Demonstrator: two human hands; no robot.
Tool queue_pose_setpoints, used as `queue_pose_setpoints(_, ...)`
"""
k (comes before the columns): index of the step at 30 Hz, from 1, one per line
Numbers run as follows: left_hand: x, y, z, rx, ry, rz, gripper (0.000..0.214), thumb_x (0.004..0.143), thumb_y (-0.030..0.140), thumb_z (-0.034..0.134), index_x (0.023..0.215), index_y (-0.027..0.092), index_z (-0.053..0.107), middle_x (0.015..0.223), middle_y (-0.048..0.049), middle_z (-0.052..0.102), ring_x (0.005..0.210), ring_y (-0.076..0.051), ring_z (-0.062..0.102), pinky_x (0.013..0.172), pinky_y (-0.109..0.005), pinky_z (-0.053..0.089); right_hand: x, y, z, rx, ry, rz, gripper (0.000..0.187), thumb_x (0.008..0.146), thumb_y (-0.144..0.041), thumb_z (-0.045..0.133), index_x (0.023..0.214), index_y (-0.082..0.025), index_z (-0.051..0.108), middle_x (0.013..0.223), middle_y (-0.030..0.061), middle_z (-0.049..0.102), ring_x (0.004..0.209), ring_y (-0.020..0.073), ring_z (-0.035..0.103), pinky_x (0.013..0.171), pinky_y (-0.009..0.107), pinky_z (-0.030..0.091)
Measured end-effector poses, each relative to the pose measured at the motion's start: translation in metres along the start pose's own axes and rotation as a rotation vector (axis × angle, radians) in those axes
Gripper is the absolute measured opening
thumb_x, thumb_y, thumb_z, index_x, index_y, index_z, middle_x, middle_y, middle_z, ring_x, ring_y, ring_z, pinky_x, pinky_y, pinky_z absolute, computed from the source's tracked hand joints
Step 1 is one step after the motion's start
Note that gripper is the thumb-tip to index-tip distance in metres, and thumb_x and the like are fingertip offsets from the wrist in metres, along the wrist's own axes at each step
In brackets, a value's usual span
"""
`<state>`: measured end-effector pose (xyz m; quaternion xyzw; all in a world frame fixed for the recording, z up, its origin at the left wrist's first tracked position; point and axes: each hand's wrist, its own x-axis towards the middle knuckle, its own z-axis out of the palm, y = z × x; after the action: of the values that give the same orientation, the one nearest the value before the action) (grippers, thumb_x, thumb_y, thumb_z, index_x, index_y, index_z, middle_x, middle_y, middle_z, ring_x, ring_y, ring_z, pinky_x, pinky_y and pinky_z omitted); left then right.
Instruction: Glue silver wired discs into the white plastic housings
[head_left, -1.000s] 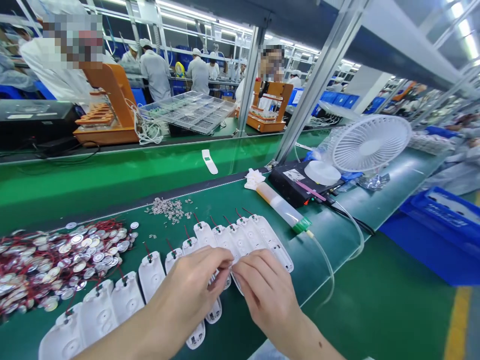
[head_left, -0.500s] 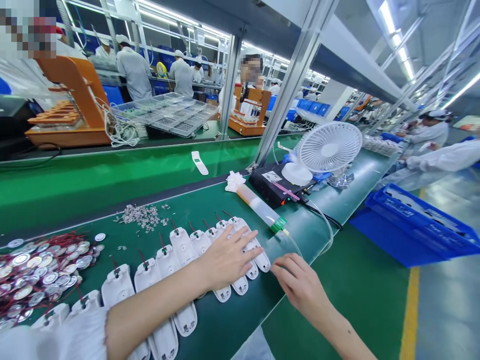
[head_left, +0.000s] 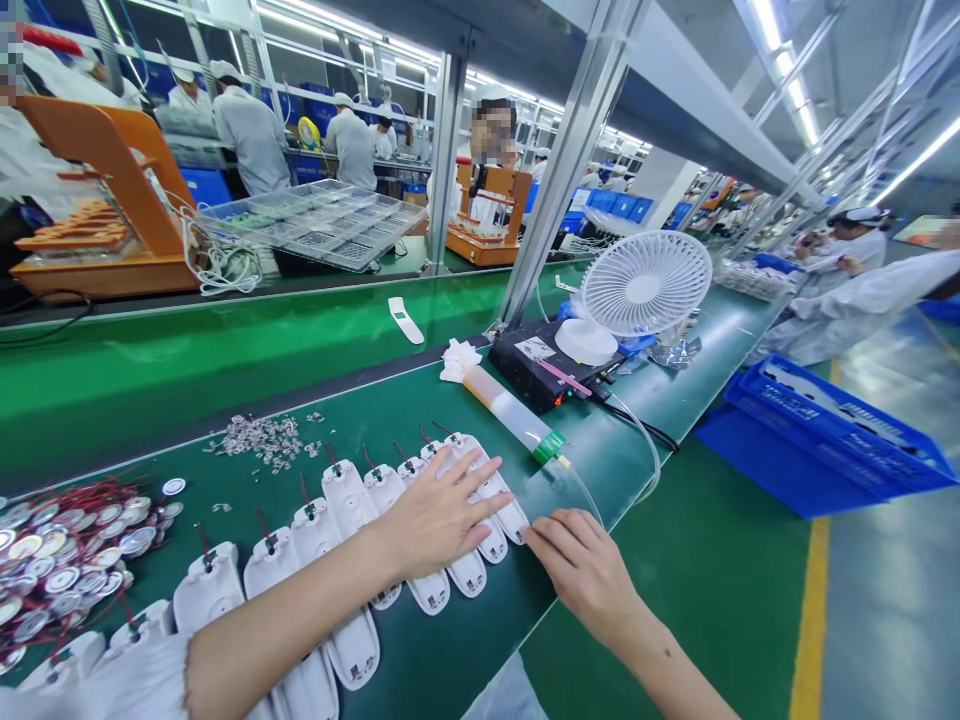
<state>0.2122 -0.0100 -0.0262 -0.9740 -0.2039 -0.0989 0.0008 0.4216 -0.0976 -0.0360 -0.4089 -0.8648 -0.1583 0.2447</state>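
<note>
A row of several white plastic housings runs diagonally over the green bench, each with a small green board and red wires at its upper end. My left hand lies open across the right part of the row, palm down, fingers spread over the housings. At the lower end of the rightmost housing is my right hand. Its fingers are bent together and the fingertips touch that end; the thumb is mostly hidden. Left of the row lies a pile of round metal discs with red wires.
Small metal pieces lie behind the row. Beyond my hands are a glue syringe, a black control box and a white fan. A blue crate stands right of the bench. People in white work around.
The view has shifted slightly, so the bench things appear a little further left. Both hands keep nearly the same places at the housings.
</note>
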Motion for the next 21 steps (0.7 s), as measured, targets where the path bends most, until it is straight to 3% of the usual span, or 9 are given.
queue_pose_setpoints(5,-0.001,-0.001,0.002,0.032,0.038,0.009,0.041,0.094,0.044,0.032,0.133,0.032,0.037,0.144,-0.0058,0.032,0.129,-0.029,0.032,0.102,-0.052,0.025,-0.003,-0.004,-0.005,-0.017,0.006,0.015,0.029,0.091,-0.004,0.034,0.103,-0.011,0.059,0.084,0.0075,0.059,0.075,0.0186,0.047,0.069,0.033,0.039)
queue_pose_setpoints(10,-0.001,-0.001,0.002,0.074,0.046,0.001,0.041,0.093,0.041,0.038,0.133,0.033,0.036,0.143,-0.0052,0.034,0.128,-0.029,0.033,0.101,-0.051,0.028,0.007,0.008,-0.015,-0.024,0.092,0.152,0.021,0.09,-0.007,0.042,0.105,-0.011,0.056,0.083,0.0077,0.058,0.075,0.018,0.048,0.065,0.031,0.042)
queue_pose_setpoints(15,-0.001,-0.004,0.004,0.13,0.049,0.012,0.043,0.09,0.036,0.045,0.132,0.033,0.038,0.142,-0.0049,0.036,0.126,-0.029,0.036,0.099,-0.05,0.031,0.047,0.066,-0.019,-0.11,0.051,0.412,0.014,0.091,-0.015,0.046,0.095,-0.015,0.06,0.089,0.0069,0.059,0.082,0.018,0.051,0.075,0.032,0.046)
queue_pose_setpoints(21,-0.003,-0.013,0.016,0.178,0.199,0.038,0.042,0.092,0.04,0.041,0.133,0.04,0.035,0.141,0.0005,0.037,0.125,-0.025,0.039,0.103,-0.045,0.028,0.111,0.138,0.005,-0.243,-0.167,0.831,0.024,0.089,-0.031,0.056,0.107,-0.015,0.055,0.11,0.0064,0.054,0.098,0.0204,0.054,0.085,0.042,0.046)
